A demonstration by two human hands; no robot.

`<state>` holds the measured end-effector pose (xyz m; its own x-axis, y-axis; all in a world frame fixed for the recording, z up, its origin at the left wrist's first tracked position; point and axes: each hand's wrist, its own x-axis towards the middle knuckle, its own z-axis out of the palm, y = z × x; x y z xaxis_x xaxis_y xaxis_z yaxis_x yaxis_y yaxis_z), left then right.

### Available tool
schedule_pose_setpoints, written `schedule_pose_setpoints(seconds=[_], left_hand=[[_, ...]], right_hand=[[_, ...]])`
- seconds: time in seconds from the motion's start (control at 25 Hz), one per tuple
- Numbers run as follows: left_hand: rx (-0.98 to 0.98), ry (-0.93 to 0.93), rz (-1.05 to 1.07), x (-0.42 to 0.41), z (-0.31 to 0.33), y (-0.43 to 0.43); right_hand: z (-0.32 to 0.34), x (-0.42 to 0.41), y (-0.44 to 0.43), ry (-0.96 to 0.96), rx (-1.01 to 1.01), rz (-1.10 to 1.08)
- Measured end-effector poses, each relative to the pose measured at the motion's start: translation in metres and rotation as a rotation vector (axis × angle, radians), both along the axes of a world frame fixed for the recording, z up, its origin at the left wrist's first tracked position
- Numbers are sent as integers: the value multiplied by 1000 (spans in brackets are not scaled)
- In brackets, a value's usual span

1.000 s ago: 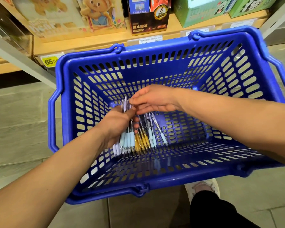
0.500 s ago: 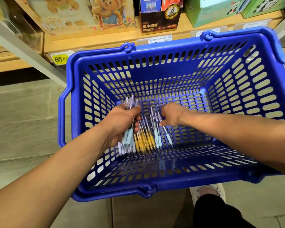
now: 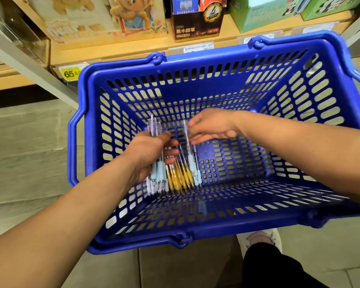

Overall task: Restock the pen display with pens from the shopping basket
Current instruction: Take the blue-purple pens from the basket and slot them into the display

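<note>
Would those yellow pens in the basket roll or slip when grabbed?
Probably light and stiff: the left hand grips a bundle, the right hand pinches one pen. The yellow pens may roll, though the slotted basket should catch them. Rubbery-looking grips: unlikely slippery.

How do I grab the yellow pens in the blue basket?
Pinch across the yellow pens at their rubber grips, coming straight down. They lie flat, side by side on the basket floor, squeezed between the pen bundle in the left hand and the blue pen in the right hand.
</note>
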<state>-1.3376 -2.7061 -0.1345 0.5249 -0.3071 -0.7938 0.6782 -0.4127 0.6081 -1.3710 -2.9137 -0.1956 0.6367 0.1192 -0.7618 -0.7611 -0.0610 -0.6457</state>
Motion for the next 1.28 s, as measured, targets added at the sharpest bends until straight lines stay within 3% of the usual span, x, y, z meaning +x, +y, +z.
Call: schedule_pose_setpoints(seconds=[0.08,0.52,0.6,0.72,0.88,1.16,1.28], left_hand=[[30,-30,-8,-1,-2,-2],[-4,5,-26,-7,4,-11],[-23,-9,-21,-7,6,-13],[-18,-48,-23,-5,8,-9],[-17,-40,-20,0,9,-3],[-29,22,0,3,6,3],[-7,27,-7,2,5,2]], right_hand=[[8,8,10,-38,146,-47],[7,2,15,-80,213,-80],[3,0,11,-96,76,-55],[-14,-1,9,-74,-374,98],[-37,-9,30,-4,-798,401],[-44,-9,30,11,-895,532],[-36,-14,14,17,-798,439]])
